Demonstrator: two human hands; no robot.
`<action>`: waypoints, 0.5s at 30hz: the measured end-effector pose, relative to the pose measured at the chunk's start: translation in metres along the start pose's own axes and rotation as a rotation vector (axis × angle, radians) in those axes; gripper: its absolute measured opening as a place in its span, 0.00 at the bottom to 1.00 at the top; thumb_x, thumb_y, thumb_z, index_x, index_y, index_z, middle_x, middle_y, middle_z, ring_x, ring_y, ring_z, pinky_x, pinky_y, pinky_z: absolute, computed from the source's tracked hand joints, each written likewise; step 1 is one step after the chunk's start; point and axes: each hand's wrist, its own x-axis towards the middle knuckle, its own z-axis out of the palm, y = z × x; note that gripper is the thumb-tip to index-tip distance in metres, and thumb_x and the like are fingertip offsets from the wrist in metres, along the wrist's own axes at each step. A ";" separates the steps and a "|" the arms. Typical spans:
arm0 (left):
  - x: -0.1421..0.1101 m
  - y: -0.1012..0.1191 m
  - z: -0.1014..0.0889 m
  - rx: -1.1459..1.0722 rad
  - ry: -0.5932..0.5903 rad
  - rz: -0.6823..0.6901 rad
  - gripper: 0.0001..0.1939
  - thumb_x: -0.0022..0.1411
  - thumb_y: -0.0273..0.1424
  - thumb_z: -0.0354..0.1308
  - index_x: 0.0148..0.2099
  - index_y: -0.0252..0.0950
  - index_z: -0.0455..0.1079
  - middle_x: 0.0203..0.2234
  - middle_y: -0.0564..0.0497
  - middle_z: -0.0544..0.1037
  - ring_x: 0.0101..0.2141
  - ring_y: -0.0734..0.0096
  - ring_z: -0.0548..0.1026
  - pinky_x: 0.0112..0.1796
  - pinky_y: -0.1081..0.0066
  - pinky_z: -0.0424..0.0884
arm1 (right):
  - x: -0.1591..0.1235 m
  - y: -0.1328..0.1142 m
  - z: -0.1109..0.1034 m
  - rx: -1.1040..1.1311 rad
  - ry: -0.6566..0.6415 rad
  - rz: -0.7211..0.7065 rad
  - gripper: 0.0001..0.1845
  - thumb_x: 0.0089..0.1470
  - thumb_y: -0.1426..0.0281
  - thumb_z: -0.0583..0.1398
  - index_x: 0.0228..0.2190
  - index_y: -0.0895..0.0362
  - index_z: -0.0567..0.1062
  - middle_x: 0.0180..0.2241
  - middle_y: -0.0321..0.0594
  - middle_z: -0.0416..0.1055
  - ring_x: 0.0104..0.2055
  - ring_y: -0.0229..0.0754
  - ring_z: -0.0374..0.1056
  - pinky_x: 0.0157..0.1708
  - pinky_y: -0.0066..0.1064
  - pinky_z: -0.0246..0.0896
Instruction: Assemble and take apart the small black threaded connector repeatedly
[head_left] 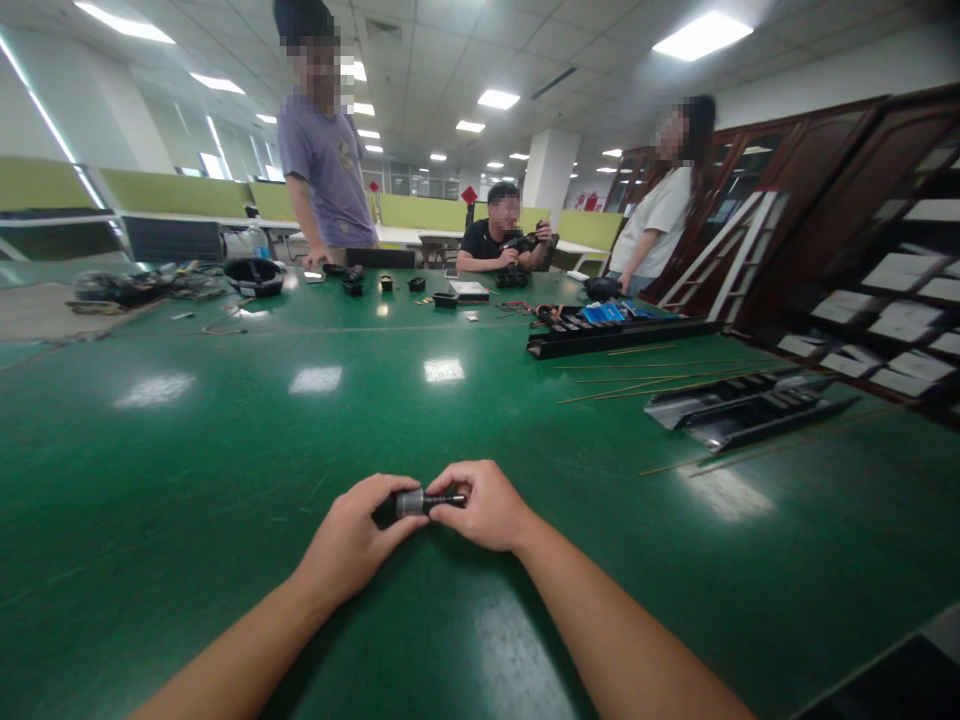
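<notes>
Holding a shafted cylinder (pixel 410 502) over the green table (pixel 360 425).
Clamped on its grey body (pixel 409 504) with left hand (pixel 349 535), on its dark shaft (pixel 444 501) with right hand (pixel 486 508).

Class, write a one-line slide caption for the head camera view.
Two hands holding a small metal cylinder above a green table.

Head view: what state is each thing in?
Metal part: held sideways
Left hand: pinching its grey end
Right hand: pinching its shaft
Ceiling lights: on
Table: glossy, reflecting light
Ladder: standing, legs spread
Rods: loose on the table
Front channels: lying, open side up
</notes>
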 end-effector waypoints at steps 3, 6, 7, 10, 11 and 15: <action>-0.001 0.001 0.001 0.014 0.001 -0.013 0.15 0.59 0.38 0.64 0.48 0.43 0.72 0.41 0.52 0.78 0.43 0.64 0.76 0.45 0.66 0.70 | 0.000 0.001 0.000 0.007 -0.006 0.027 0.10 0.45 0.72 0.66 0.33 0.59 0.81 0.27 0.37 0.77 0.26 0.37 0.67 0.26 0.26 0.59; -0.001 0.002 0.001 0.048 -0.005 -0.041 0.15 0.59 0.38 0.64 0.48 0.44 0.72 0.40 0.53 0.78 0.42 0.63 0.75 0.45 0.64 0.69 | 0.001 0.002 0.000 0.037 -0.018 0.037 0.10 0.45 0.72 0.65 0.33 0.59 0.81 0.27 0.38 0.77 0.26 0.37 0.68 0.26 0.26 0.59; -0.001 0.002 0.001 0.059 -0.007 -0.048 0.16 0.59 0.38 0.64 0.49 0.44 0.72 0.40 0.53 0.78 0.42 0.63 0.75 0.45 0.64 0.69 | 0.001 0.002 0.000 0.044 -0.020 0.036 0.10 0.45 0.72 0.65 0.33 0.59 0.81 0.28 0.38 0.77 0.27 0.37 0.69 0.27 0.26 0.60; -0.002 0.002 0.000 0.080 -0.012 -0.056 0.16 0.59 0.39 0.64 0.49 0.44 0.72 0.40 0.53 0.78 0.42 0.63 0.75 0.45 0.64 0.69 | 0.001 0.003 0.000 0.044 -0.016 0.034 0.10 0.45 0.72 0.65 0.33 0.59 0.81 0.28 0.38 0.78 0.28 0.38 0.70 0.27 0.26 0.60; -0.002 0.002 0.000 0.083 -0.013 -0.055 0.16 0.59 0.40 0.64 0.49 0.44 0.72 0.40 0.53 0.78 0.42 0.63 0.75 0.45 0.64 0.69 | 0.001 0.003 0.000 0.043 -0.014 0.034 0.10 0.45 0.72 0.65 0.33 0.59 0.81 0.29 0.38 0.78 0.28 0.38 0.70 0.28 0.26 0.61; -0.002 0.001 0.000 0.100 -0.011 -0.046 0.16 0.59 0.40 0.64 0.49 0.44 0.72 0.39 0.53 0.78 0.42 0.63 0.75 0.45 0.64 0.69 | 0.002 0.004 -0.001 0.047 -0.029 0.048 0.10 0.45 0.72 0.65 0.33 0.59 0.81 0.27 0.38 0.77 0.26 0.37 0.68 0.26 0.25 0.59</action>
